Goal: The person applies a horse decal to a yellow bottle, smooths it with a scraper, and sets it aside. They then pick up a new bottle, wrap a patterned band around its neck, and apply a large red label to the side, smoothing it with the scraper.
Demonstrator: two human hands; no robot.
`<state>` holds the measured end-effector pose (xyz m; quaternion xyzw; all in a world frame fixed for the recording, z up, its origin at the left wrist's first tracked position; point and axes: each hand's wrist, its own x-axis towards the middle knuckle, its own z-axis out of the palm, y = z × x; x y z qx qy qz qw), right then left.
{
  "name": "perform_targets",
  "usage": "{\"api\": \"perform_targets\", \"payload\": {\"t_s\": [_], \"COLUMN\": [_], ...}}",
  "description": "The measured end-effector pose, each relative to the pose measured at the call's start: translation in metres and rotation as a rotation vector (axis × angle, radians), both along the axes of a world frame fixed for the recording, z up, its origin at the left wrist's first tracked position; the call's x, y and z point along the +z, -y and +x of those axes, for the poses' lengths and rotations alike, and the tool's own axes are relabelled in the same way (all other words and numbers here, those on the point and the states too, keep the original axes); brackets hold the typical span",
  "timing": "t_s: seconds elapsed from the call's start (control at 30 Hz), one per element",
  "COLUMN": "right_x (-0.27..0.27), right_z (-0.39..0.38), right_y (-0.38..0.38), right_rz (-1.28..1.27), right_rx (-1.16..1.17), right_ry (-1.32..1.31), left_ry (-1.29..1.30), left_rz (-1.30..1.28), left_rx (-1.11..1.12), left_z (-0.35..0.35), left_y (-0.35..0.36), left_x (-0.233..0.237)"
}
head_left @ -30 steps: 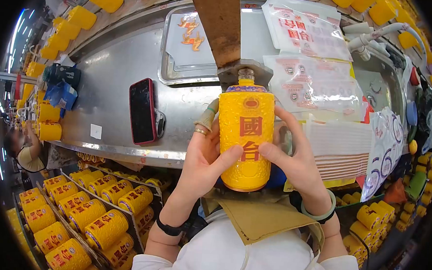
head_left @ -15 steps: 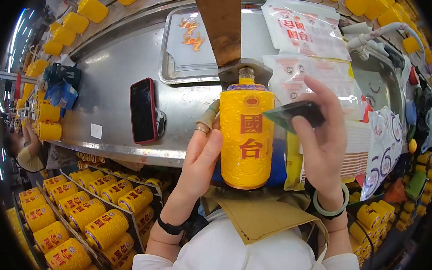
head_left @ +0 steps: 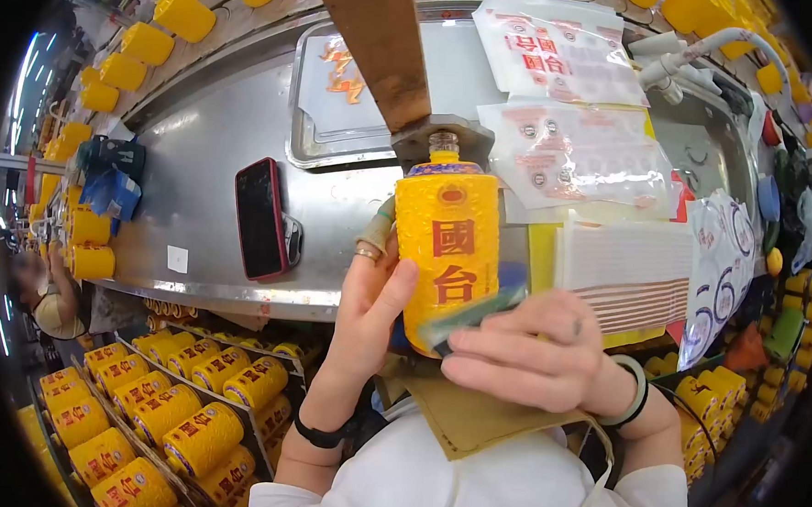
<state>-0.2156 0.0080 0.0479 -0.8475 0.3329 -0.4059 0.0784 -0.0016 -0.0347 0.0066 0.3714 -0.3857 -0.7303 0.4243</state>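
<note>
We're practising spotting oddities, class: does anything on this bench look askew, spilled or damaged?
Slightly askew: the phone lies at an angle on the metal bench, a silvery object jutting from its edge, and the printed sheets sit crooked. No spill or damage shows.

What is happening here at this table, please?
A person is working on a yellow bottle with red characters. The left hand holds it at the side, and the right hand has a flat green scraper over its lower front. The bottle's neck is at a metal bracket and shows no cap. A phone and printed sheets lie on the table; more yellow bottles are in crates beside the person.
</note>
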Motion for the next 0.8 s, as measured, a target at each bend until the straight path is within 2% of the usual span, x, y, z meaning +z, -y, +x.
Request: {"api": "perform_targets", "payload": {"t_s": [0.03, 0.07, 0.1, 0.17, 0.2, 0.23, 0.33, 0.43, 0.5, 0.53, 0.6, 0.63, 0.7, 0.73, 0.8], "right_x": [0.000, -0.006, -0.013, -0.018, -0.017, -0.019, -0.044, -0.051, -0.045, -0.044, -0.041, -0.038, -0.029, -0.019, -0.022], "right_z": [-0.001, -0.001, -0.002, 0.012, 0.013, 0.011, 0.010, -0.002, -0.012, -0.011, -0.006, -0.004, 0.000, 0.004, 0.016], "right_y": [-0.002, -0.003, -0.005, -0.007, 0.003, 0.006, 0.011, 0.016, 0.019, 0.022, 0.027, 0.031, 0.037, 0.039, 0.043], "right_rz": [0.098, 0.152, 0.319, 0.519, 0.634, 0.739, 0.757, 0.661, 0.666, 0.666, 0.634, 0.635, 0.888, 1.004, 1.002], "right_rx": [0.086, 0.071, 0.038, -0.369, -0.292, -0.262, -0.338, -0.577, -0.564, -0.559, -0.480, -0.476, -0.328, -0.352, -0.317], "right_ry": [0.035, 0.139, 0.227, 0.647, 0.894, 0.962, 0.814, 0.611, 0.557, 0.556, 0.795, 0.795, 0.986, 0.965, 0.901], "left_ry": [-0.003, -0.005, -0.004, 0.071, 0.079, 0.080, 0.091, 0.060, 0.078, 0.078, 0.021, 0.022, 0.041, 0.042, 0.066], "left_rz": [-0.020, -0.038, -0.036, -0.075, -0.075, -0.077, -0.030, -0.049, -0.085, -0.086, -0.022, -0.023, 0.007, 0.006, -0.055], "left_rx": [-0.004, -0.009, -0.015, -0.023, 0.012, 0.014, 0.006, -0.027, -0.034, -0.030, -0.028, -0.024, 0.033, 0.037, 0.058], "left_z": [0.000, -0.001, -0.001, -0.003, -0.007, -0.008, -0.006, -0.005, -0.006, -0.005, -0.001, -0.002, -0.007, -0.009, -0.011], "left_y": [0.000, 0.000, 0.000, 0.000, -0.002, -0.002, -0.002, 0.000, 0.001, 0.002, 0.004, 0.006, 0.013, 0.016, 0.022], "left_x": [0.001, 0.002, 0.002, 0.001, 0.002, 0.004, 0.008, 0.008, 0.008, 0.006, 0.002, 0.004, 0.012, 0.014, 0.015]}}
